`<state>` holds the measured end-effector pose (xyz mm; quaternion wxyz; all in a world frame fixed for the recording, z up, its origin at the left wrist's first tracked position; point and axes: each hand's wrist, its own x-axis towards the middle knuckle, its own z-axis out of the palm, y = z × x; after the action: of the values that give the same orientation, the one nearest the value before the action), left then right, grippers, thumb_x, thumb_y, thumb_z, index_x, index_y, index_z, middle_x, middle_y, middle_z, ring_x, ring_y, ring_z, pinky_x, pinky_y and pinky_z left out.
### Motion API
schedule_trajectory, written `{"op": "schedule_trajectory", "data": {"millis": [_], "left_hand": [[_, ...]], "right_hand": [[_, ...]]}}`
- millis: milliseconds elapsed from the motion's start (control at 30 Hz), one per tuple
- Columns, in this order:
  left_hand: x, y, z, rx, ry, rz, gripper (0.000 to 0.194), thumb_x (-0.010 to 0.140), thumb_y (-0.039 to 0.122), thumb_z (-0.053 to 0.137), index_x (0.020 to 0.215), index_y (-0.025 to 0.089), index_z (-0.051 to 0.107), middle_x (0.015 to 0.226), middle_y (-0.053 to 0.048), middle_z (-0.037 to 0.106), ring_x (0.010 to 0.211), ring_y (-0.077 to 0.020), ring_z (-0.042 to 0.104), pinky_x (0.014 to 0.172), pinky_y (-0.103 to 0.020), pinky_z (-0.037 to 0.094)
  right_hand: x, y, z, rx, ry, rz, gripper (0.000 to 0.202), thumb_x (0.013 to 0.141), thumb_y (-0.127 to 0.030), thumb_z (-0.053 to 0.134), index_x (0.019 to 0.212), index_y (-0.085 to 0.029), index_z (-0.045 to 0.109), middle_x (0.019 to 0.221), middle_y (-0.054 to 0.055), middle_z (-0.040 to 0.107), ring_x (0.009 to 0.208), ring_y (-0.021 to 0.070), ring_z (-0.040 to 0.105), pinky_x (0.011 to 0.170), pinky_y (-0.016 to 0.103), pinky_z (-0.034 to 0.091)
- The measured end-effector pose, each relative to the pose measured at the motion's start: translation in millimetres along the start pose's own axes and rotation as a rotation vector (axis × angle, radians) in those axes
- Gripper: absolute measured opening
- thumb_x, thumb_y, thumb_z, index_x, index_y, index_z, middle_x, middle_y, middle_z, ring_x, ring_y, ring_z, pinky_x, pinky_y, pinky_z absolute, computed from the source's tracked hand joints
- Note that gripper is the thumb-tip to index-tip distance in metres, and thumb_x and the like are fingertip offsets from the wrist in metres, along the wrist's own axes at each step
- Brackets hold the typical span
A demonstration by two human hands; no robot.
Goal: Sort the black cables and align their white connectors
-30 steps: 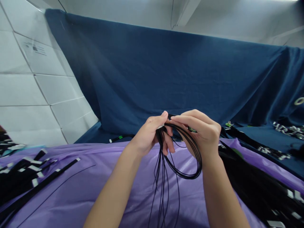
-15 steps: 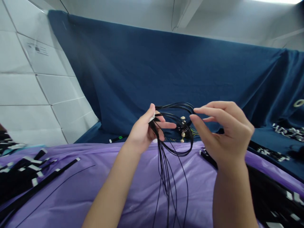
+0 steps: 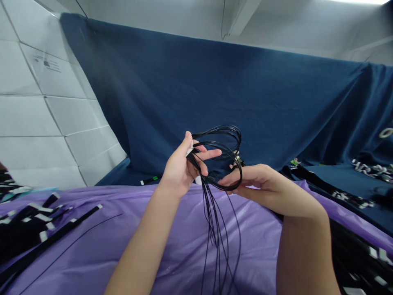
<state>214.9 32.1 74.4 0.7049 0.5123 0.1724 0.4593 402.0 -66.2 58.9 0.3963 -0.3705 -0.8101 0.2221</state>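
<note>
A bundle of thin black cables (image 3: 225, 144) is bent into loops in front of me, its loose strands (image 3: 216, 229) hanging down over the purple cover. My left hand (image 3: 187, 164) pinches the bundle at a white piece (image 3: 189, 148) between thumb and fingers, with one finger stretched towards the loops. At the lower side of the loops is my right hand (image 3: 248, 180), its fingers close together and reaching through behind the front cable strands. Its fingertips touch the cables where the strands drop; the exact grip is partly hidden.
Purple sheeting (image 3: 147, 237) covers the surface. Black strips with white ends (image 3: 33, 217) are piled at left, and more black strips (image 3: 353, 250) lie at right. White boxes (image 3: 55, 119) are stacked on the left. A blue cloth (image 3: 184, 90) hangs behind, with a tape roll (image 3: 386, 132) far right.
My right hand has moved down and left, from the right edge of the loops to their lower side, reaching in among the cables. The left hand with the bundle shifted slightly left.
</note>
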Motion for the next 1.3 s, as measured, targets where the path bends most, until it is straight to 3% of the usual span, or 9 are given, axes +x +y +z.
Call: {"op": "schedule_trajectory", "data": {"millis": [233,367,533,633,733,833,967,1100,1300], "left_hand": [[2.3,-6.1,-0.3,-0.009,-0.029,0.015,0.044,0.091,0.056,0.047,0.076,0.015,0.053,0.073,-0.005,0.069,0.037,-0.0102,0.058,0.038,-0.019,0.042],[3.5,-9.1,-1.5,-0.001,-0.037,0.01,0.043,0.091,0.057,0.047,0.079,0.015,0.053,0.073,-0.005,0.07,0.039,-0.0105,0.059,0.04,-0.02,0.043],[2.8,-8.9,-1.0,0.021,-0.075,-0.021,0.043,0.091,0.057,0.045,0.078,0.016,0.051,0.074,-0.008,0.072,0.037,-0.0114,0.058,0.039,-0.021,0.039],[1.6,-8.6,0.6,0.035,-0.079,-0.048,0.045,0.089,0.06,0.045,0.079,0.016,0.052,0.076,-0.009,0.073,0.037,-0.0116,0.058,0.04,-0.022,0.04],[0.3,-9.7,2.7,0.052,-0.111,-0.071,0.047,0.09,0.061,0.043,0.079,0.016,0.053,0.081,-0.011,0.074,0.038,-0.0118,0.059,0.042,-0.022,0.042],[-0.9,-11.9,4.5,0.054,-0.164,-0.072,0.048,0.09,0.062,0.043,0.078,0.016,0.054,0.081,-0.011,0.074,0.039,-0.0124,0.059,0.043,-0.022,0.044],[-1.5,-13.1,4.4,0.076,-0.235,-0.069,0.051,0.092,0.061,0.039,0.075,0.016,0.054,0.077,-0.013,0.074,0.038,-0.0126,0.059,0.044,-0.022,0.045],[-2.1,-10.3,1.7,0.103,-0.278,-0.073,0.051,0.091,0.061,0.039,0.073,0.016,0.055,0.066,-0.011,0.072,0.042,-0.0161,0.063,0.041,-0.022,0.044],[-5.4,-4.2,-0.5,0.094,-0.257,-0.076,0.05,0.092,0.059,0.04,0.071,0.017,0.056,0.059,-0.007,0.069,0.049,-0.0184,0.067,0.038,-0.022,0.045]], "right_hand": [[2.5,0.0,-5.0,0.016,0.11,-0.029,0.017,0.07,-0.015,0.081,0.084,-0.017,0.071,0.084,0.002,0.069,0.082,0.0149,0.065,0.075,0.026,0.054],[5.6,3.6,-4.6,0.106,0.202,-0.065,0.008,0.074,-0.013,0.077,0.077,-0.016,0.07,0.078,0.003,0.068,0.073,0.0135,0.064,0.067,0.025,0.054],[3.2,18.7,-12.6,0.271,0.592,-0.087,0.007,0.078,-0.021,0.075,0.084,-0.019,0.073,0.069,0.002,0.068,0.063,0.0134,0.065,0.058,0.026,0.054],[5.2,26.1,-17.5,0.355,0.82,-0.241,0.009,0.081,-0.03,0.071,0.087,-0.023,0.071,0.064,-0.002,0.062,0.054,0.0111,0.058,0.054,0.026,0.052],[10.0,26.3,-18.9,0.372,0.937,-0.384,0.015,0.085,-0.043,0.066,0.085,-0.029,0.068,0.072,-0.003,0.055,0.059,0.0104,0.055,0.056,0.025,0.051],[13.9,19.8,-16.3,0.459,0.967,-0.415,0.023,0.089,-0.051,0.057,0.081,-0.032,0.067,0.083,-0.001,0.053,0.071,0.0108,0.055,0.066,0.026,0.052],[16.8,8.9,-6.9,0.493,0.852,-0.373,0.02,0.094,-0.041,0.054,0.084,-0.034,0.069,0.068,-0.003,0.045,0.054,0.0089,0.043,0.048,0.021,0.041],[19.3,2.6,4.7,0.327,0.968,-0.289,0.009,0.083,-0.019,0.065,0.084,-0.025,0.072,0.051,-0.006,0.042,0.041,0.0067,0.035,0.037,0.019,0.029],[16.2,-0.8,10.5,-0.028,1.016,-0.274,0.004,0.073,-0.017,0.074,0.069,-0.02,0.072,0.047,-0.004,0.051,0.04,0.0078,0.041,0.038,0.023,0.03]]}}
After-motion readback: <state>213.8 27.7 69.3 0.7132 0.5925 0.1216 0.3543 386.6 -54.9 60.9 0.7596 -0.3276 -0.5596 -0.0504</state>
